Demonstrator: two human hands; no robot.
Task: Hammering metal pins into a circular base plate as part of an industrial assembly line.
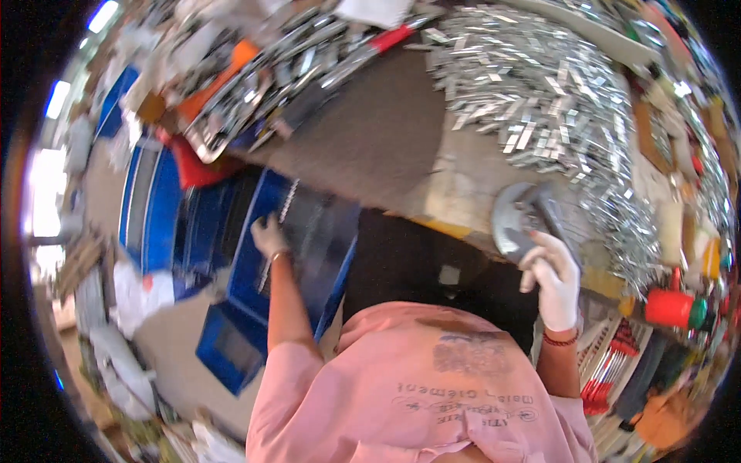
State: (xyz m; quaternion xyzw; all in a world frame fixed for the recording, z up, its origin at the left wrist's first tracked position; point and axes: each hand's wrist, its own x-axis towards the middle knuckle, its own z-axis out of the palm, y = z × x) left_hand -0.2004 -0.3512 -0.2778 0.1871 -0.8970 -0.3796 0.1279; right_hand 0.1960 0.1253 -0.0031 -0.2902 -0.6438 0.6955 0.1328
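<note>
My left hand point(268, 236), in a pale glove, reaches over a long blue crate point(251, 258) at the left of the bench. It is beside a pale beaded-looking line that runs along the crate; its fingers are blurred, and what they hold, if anything, does not show. My right hand point(554, 284), in a white glove, is raised at the bench's front edge with fingers bent and apart, nothing visible in them. Just beyond its fingertips a grey metal fixture point(509, 220) with a rounded base stands on the bench. A large heap of flat shiny metal pieces point(532, 85) lies behind it.
Loose metal parts and tools point(301, 69) crowd the bench's far left, near a red cloth-like item point(202, 163). Other blue crates point(158, 204) stand at left, with a small blue bin point(230, 347) on the floor. A red-and-green cylinder point(671, 309) is at right.
</note>
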